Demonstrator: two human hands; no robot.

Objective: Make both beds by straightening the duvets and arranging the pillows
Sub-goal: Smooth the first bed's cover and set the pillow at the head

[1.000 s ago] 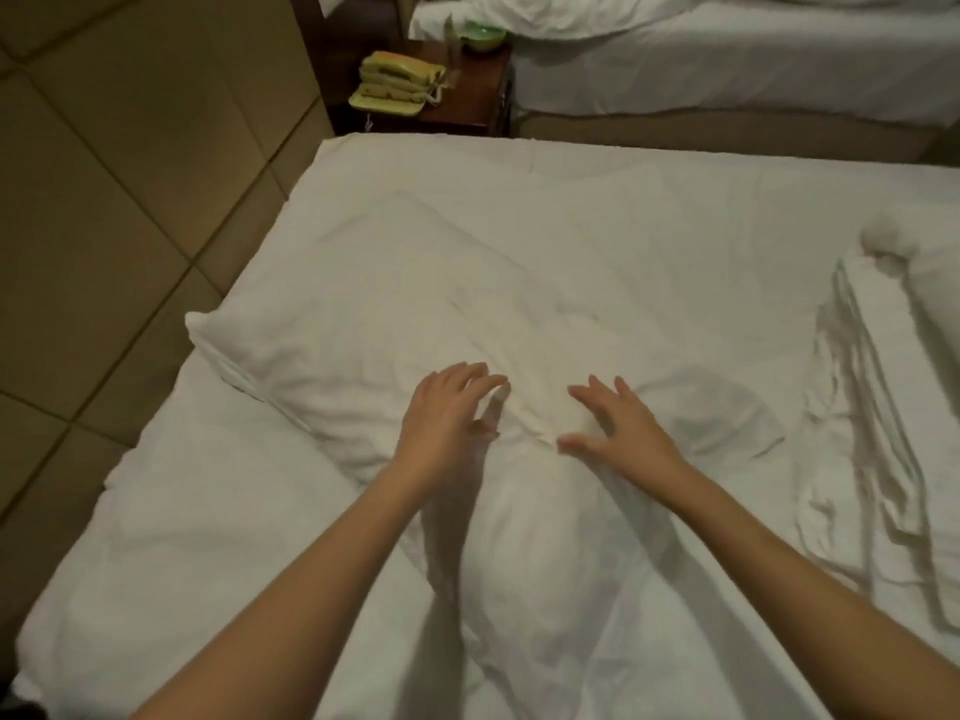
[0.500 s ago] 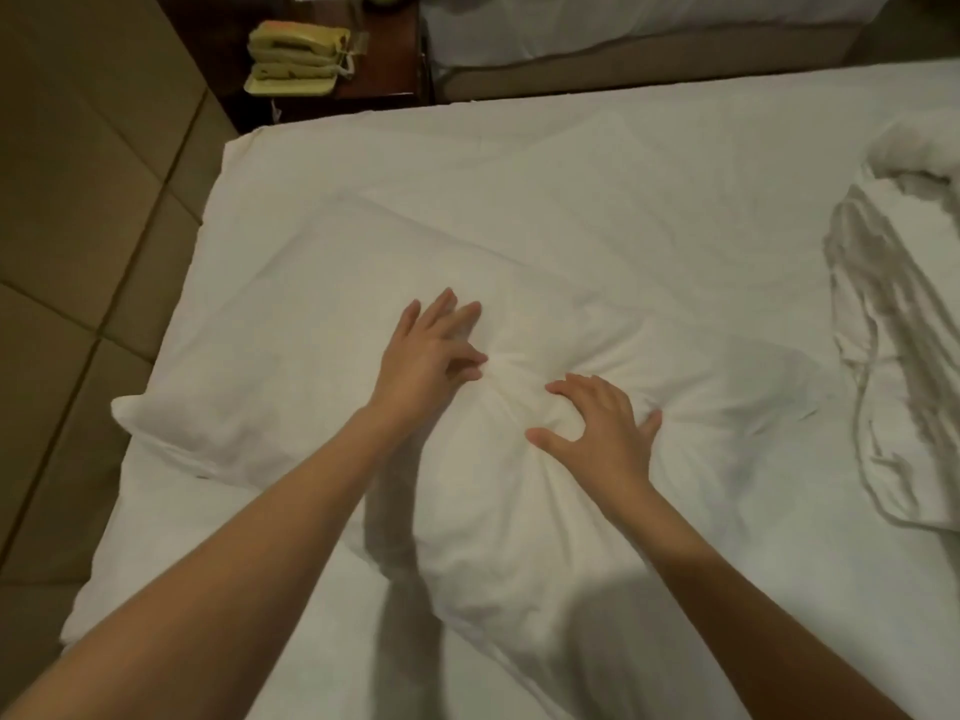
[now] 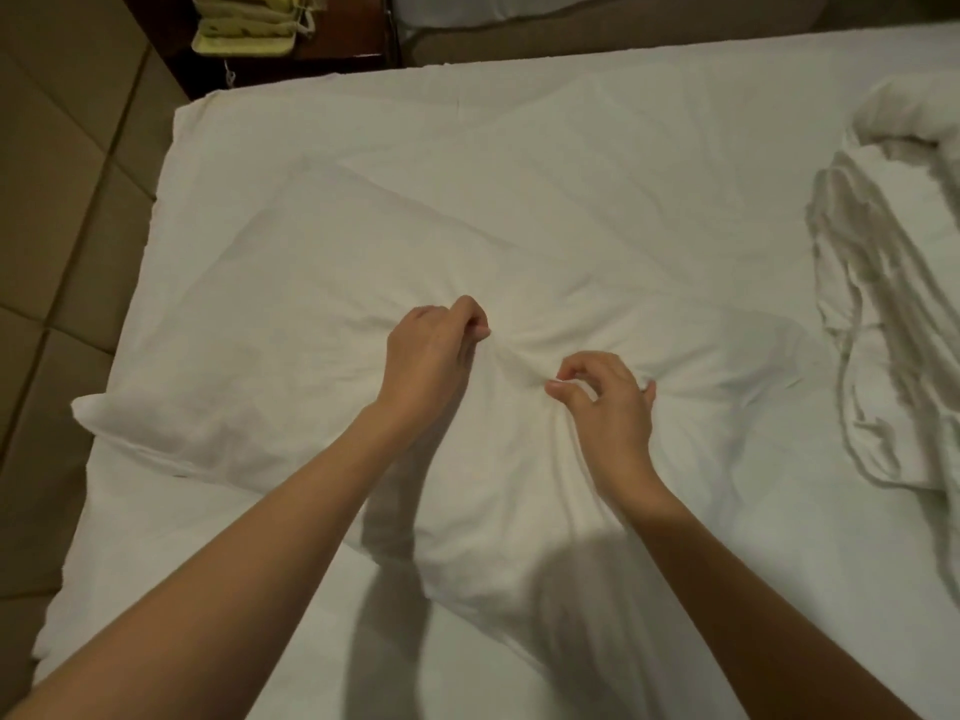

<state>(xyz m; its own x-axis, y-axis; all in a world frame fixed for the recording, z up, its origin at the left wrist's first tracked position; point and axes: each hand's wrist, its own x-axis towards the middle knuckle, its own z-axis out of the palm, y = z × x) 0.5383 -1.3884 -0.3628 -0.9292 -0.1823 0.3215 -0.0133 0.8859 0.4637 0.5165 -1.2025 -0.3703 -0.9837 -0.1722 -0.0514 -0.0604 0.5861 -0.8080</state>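
A white pillow point(image 3: 291, 324) lies slantwise across the near bed point(image 3: 597, 148), one corner sticking out past the left edge. My left hand point(image 3: 434, 350) grips a bunch of the pillowcase fabric near the pillow's middle, fingers curled. My right hand point(image 3: 605, 394) pinches the same gathered fold just to the right, a hand's width away. A crumpled white duvet point(image 3: 893, 314) is heaped at the bed's right side. A strip of the second bed point(image 3: 571, 13) shows at the top.
A dark wooden nightstand point(image 3: 343, 49) stands between the beds at the top left, with a yellow-green telephone point(image 3: 249, 23) on it. Tiled floor point(image 3: 57, 210) runs along the bed's left side.
Both hands went from lying flat with spread fingers on the pillow to curling and gathering its fabric into a fold between them. The view has tilted down toward the bed.
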